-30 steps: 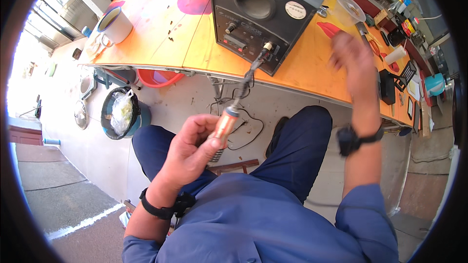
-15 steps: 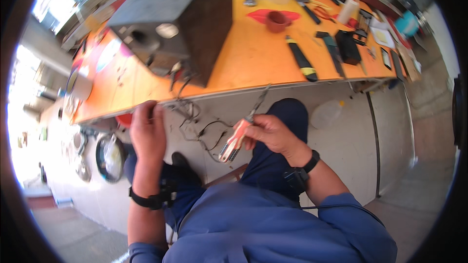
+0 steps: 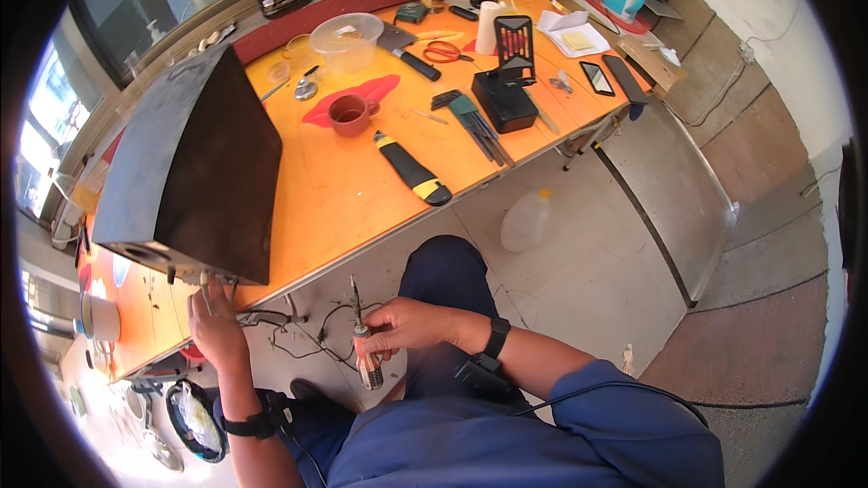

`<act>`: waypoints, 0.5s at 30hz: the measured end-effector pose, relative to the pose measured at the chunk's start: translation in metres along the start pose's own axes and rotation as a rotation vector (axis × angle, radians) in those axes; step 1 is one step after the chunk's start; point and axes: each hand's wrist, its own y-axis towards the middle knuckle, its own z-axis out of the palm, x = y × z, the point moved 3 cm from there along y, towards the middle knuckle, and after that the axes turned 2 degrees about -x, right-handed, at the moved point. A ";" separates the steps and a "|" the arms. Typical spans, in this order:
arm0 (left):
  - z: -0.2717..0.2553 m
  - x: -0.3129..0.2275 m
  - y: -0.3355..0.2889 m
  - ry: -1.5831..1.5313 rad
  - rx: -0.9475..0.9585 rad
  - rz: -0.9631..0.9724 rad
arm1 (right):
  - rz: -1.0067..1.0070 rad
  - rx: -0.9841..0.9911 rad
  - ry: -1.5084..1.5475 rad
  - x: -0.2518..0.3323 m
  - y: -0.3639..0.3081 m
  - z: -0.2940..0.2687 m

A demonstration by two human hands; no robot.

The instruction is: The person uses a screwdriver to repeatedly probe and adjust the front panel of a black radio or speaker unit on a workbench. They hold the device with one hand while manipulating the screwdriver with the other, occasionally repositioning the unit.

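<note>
A dark, boxy speaker cabinet (image 3: 217, 163) stands at the left of the orange table, its panel with a round hole and sockets facing me. My left hand (image 3: 217, 330) is raised to the lower edge of that panel, fingers closed around a pale cable plug (image 3: 206, 280). Cables (image 3: 303, 330) hang from there below the table edge. In front of my lap, my right hand (image 3: 398, 325) holds a screwdriver (image 3: 367, 363) by its red and white handle, shaft pointing up. The screwdriver is apart from the cabinet.
On the table (image 3: 330, 217) lie a black-and-yellow handled tool (image 3: 411, 169), a reddish cup (image 3: 351, 115), a clear plastic bowl (image 3: 346, 42), a cleaver (image 3: 411, 50), hex keys (image 3: 475, 126) and a black phone stand (image 3: 506, 95). A plastic jug (image 3: 524, 221) sits on the floor.
My view has swung toward the right. My left hand has come up from the table edge to the plug at the cabinet. The screwdriver has turned more upright in my right hand.
</note>
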 end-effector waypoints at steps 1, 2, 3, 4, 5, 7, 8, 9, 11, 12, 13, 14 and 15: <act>0.001 0.001 -0.001 0.012 0.004 -0.030 | -0.010 0.015 0.033 0.001 -0.001 -0.001; -0.001 0.002 -0.002 0.015 -0.013 -0.055 | -0.008 0.010 0.005 0.002 -0.002 -0.002; -0.003 0.002 -0.002 0.016 -0.048 -0.073 | 0.002 -0.004 -0.030 0.003 -0.003 -0.003; -0.004 0.002 -0.003 0.026 -0.060 -0.067 | 0.004 -0.008 -0.048 0.003 -0.005 -0.004; -0.004 0.002 -0.002 0.024 -0.044 -0.069 | 0.008 -0.012 -0.066 0.003 -0.006 -0.005; -0.007 0.000 -0.002 0.047 -0.062 -0.042 | -0.004 -0.017 -0.028 0.004 -0.007 -0.005; -0.006 0.001 -0.002 0.031 -0.044 -0.087 | -0.002 -0.015 0.000 0.004 -0.007 -0.006; -0.007 0.000 -0.001 0.024 -0.038 -0.114 | -0.011 -0.019 -0.022 0.004 -0.008 -0.006; -0.006 -0.001 -0.002 -0.016 -0.036 -0.140 | -0.029 -0.021 -0.030 0.004 -0.009 -0.008; -0.005 -0.002 -0.001 -0.046 -0.026 -0.140 | -0.018 -0.031 -0.036 0.003 -0.010 -0.009; -0.006 -0.003 -0.001 -0.076 -0.025 -0.148 | -0.028 -0.029 -0.022 0.002 -0.010 -0.009; -0.006 -0.004 -0.001 -0.029 -0.044 -0.124 | -0.040 -0.014 0.006 0.002 -0.011 -0.009; -0.008 -0.005 -0.002 -0.042 -0.057 -0.094 | -0.041 -0.033 -0.012 0.001 -0.011 -0.010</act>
